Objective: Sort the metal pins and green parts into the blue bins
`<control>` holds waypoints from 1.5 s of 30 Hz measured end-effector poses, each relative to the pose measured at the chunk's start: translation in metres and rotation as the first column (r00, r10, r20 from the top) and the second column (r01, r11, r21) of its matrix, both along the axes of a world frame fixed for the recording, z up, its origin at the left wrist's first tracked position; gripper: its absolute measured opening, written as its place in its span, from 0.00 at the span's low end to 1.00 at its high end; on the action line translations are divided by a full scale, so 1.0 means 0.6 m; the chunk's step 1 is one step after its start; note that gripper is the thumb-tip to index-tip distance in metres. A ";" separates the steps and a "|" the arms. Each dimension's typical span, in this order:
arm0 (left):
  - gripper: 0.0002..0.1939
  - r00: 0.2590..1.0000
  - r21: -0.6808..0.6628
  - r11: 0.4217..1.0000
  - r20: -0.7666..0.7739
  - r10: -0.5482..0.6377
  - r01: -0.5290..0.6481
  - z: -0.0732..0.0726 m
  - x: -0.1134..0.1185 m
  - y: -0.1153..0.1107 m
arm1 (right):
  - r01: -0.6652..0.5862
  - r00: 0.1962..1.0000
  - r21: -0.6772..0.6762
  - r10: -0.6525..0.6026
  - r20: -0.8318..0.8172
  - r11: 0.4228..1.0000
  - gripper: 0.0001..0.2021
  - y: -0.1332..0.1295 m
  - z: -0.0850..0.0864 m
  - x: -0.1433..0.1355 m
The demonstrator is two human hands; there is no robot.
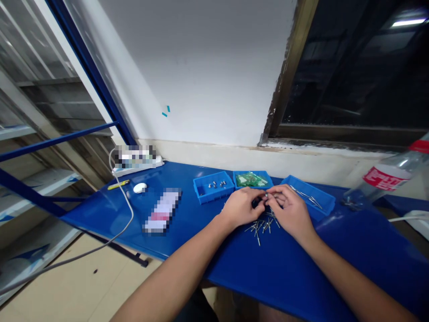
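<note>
My left hand (241, 206) and my right hand (291, 213) meet over the table, with thumbs and fingers closed together at the fingertips. A tiny silvery bit shows between them, too small and too covered to name. Under and just in front of the hands lies a loose pile of thin metal pins (257, 230) that look like blind rivets. Part of that pile is hidden by the hands. Behind the fingers stands a blue tray (237, 173) holding a green bag (252, 180).
Left of it, a blue bin (214, 197) holds several small metal parts. A third blue bin (326, 205) on the right contains long metal rods. A clear bottle (385, 176) leans at the right. Leftward are a blurred-out phone-like rectangle (162, 210), white round object (140, 188), yellow cutter (118, 184) and cable (131, 210).
</note>
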State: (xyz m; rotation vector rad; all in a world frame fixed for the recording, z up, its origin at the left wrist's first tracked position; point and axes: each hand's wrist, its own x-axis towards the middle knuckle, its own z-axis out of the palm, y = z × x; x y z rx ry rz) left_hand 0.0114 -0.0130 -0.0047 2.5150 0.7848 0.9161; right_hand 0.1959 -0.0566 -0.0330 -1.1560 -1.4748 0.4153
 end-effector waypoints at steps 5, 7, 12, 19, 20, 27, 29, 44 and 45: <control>0.13 0.999 -0.072 0.997 0.053 -0.012 0.016 0.002 0.002 0.004 | -0.027 0.999 0.016 0.028 -0.034 1.000 0.08 0.004 -0.007 0.003; 0.13 0.994 -0.116 0.993 0.106 0.011 0.001 0.003 0.004 0.004 | -0.024 0.999 0.014 0.025 -0.047 1.000 0.09 0.004 -0.007 0.004; 0.11 0.954 -0.289 0.957 0.285 0.090 -0.004 0.005 0.012 0.001 | -0.010 1.000 0.009 0.010 -0.001 1.000 0.11 -0.006 0.000 0.004; 0.18 0.855 -0.499 0.843 0.509 0.097 0.201 -0.007 0.017 0.008 | 0.002 0.983 0.039 -0.009 0.183 0.999 0.15 -0.018 0.012 -0.008; 0.20 0.833 -0.520 0.821 0.543 0.108 0.233 -0.008 0.018 0.008 | 0.004 0.979 0.049 -0.013 0.204 0.999 0.16 -0.018 0.015 -0.008; 0.18 0.876 -0.570 0.799 0.466 0.125 0.189 -0.002 0.015 0.006 | 0.046 0.990 0.041 -0.051 0.130 0.998 0.09 -0.011 0.016 0.002; 0.21 0.938 -0.547 0.829 0.335 0.092 0.114 0.002 0.010 0.004 | 0.028 0.995 0.024 -0.030 0.092 0.999 0.08 -0.009 0.012 0.006; 0.11 0.980 -0.407 0.911 0.146 0.136 -0.065 -0.011 0.008 0.015 | -0.005 0.999 -0.116 0.011 0.046 0.993 0.12 -0.004 0.001 0.013; 0.11 0.979 -0.407 0.911 0.148 0.137 -0.066 -0.010 0.008 0.014 | -0.017 0.999 -0.114 0.022 0.043 0.993 0.12 -0.003 0.000 0.012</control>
